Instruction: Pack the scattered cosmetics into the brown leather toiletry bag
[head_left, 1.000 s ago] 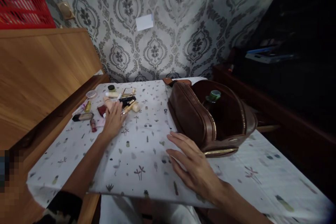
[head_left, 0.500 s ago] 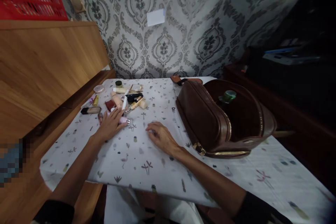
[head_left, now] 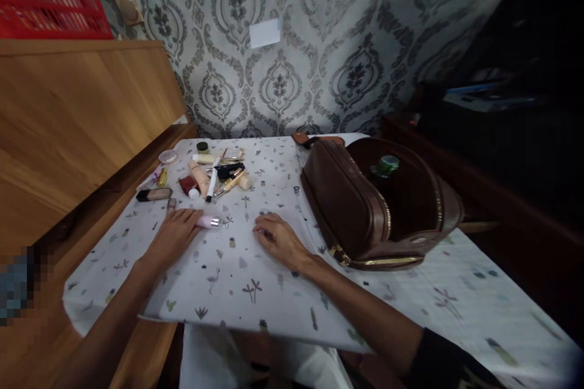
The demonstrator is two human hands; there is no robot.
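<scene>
My left hand (head_left: 179,230) lies over a pale pink tube with a silver cap (head_left: 210,222), its fingers closed round the near part and the capped end sticking out to the right. My right hand (head_left: 279,242) rests on the tablecloth with loosely bent fingers, a gap by the thumb and nothing visible in it. Beyond my left hand lie several cosmetics: a peach tube (head_left: 199,177), a slim white tube (head_left: 213,181), a dark red item (head_left: 186,185), a foundation bottle with a black cap (head_left: 154,194) and a small dark-lidded jar (head_left: 202,148).
An unzipped brown leather bag (head_left: 344,194) stands right of my right hand, with a green-lidded container (head_left: 387,165) inside. A wooden cabinet (head_left: 91,103) borders the table at left, with a red basket (head_left: 52,0) on top. Patterned wallpaper (head_left: 278,85) is behind.
My left hand has drawn back toward me, bringing the pink tube slightly away from the other cosmetics. My right hand stays nearly in place. The view has shifted a little.
</scene>
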